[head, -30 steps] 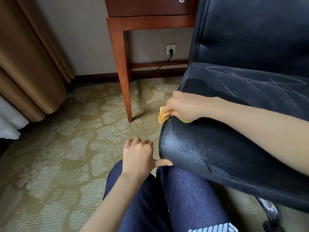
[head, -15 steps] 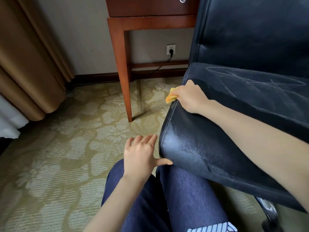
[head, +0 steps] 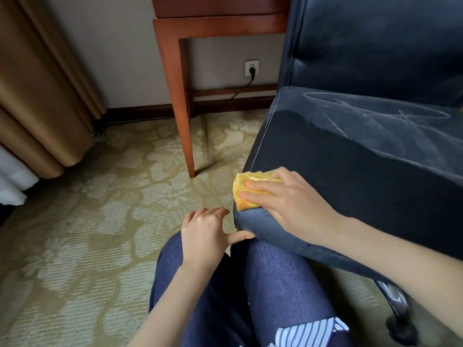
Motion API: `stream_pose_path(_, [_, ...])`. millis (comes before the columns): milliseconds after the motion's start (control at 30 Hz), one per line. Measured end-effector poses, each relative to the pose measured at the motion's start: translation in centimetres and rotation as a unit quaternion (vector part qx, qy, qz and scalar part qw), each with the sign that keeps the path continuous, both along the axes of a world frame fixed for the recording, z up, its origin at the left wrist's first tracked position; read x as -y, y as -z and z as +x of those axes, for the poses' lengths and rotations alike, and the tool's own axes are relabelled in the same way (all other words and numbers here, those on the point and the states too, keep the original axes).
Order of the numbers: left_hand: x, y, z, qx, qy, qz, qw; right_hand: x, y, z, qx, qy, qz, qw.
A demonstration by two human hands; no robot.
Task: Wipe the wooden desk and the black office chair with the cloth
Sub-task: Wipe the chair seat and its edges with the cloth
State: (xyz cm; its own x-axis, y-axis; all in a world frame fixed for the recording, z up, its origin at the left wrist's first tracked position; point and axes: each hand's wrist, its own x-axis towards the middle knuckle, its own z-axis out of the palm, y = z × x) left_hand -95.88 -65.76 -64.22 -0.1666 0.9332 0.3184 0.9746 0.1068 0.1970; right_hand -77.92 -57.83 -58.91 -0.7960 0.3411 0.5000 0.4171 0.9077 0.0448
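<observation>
Cloth (head: 246, 194), yellow and folded into a small pad, lies on the near left corner of the seat (head: 350, 166) of the black office chair (head: 375, 46), at about 7 o'clock on the seat as viewed. The right hand (head: 288, 204) comes in from 4 o'clock and rests on top of the cloth with its fingers (head: 258, 186) laid nearly straight, pressing the pad flat against the upholstery rather than gripping it; the thumb cannot be seen. The left hand (head: 203, 236), at 7 o'clock from the cloth, holds nothing: its fingers are loosely bent and its thumb (head: 240, 237) reaches to 3 o'clock to touch the lower edge of the seat corner. Pale streaks and curved marks cross the seat top toward 2 o'clock, while the part nearer the cloth is darker. The wooden desk (head: 180, 96) stands at 11 o'clock from the cloth, only one leg, the apron and a low rail showing. A wall socket (head: 251, 67) with a black plug sits at 12 o'clock, beneath the desk. Brown curtains (head: 37, 96) hang at 10 o'clock. A patterned carpet (head: 87, 221) covers the floor. The person's knees in blue denim (head: 275, 284) fill 6 o'clock, and a chair caster (head: 400, 326) shows at 4 o'clock.
</observation>
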Motion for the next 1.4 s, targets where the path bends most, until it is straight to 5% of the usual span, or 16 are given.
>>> stream_pose_path(367, [0.6,-0.8,-1.3,0.206,0.087,-0.086,0.971,7.5,6.8,8.9,0.028,0.046,0.142,0.988])
stream_pose_path(867, [-0.4,-0.9,-2.4,0.189,0.106,-0.105,0.971,5.0,4.8,-2.7,0.006,0.014,0.126,0.992])
stream_pose_path(1133, [-0.9,-1.1,0.0,0.273,0.045,0.075,0.958,6.5,5.4,3.4,-0.062,0.083,0.127,0.986])
stream_pose_path(1300, [-1.7,-2.4,3.6,0.274,0.130,0.148,0.941,7.8,7.4,9.1,-0.104,0.189,0.144,0.966])
stream_pose_path(1400, [-2.5,-3.3,6.4,0.205,0.192,0.151,0.948,8.8,8.6,12.2,-0.129,0.258,0.173,0.942])
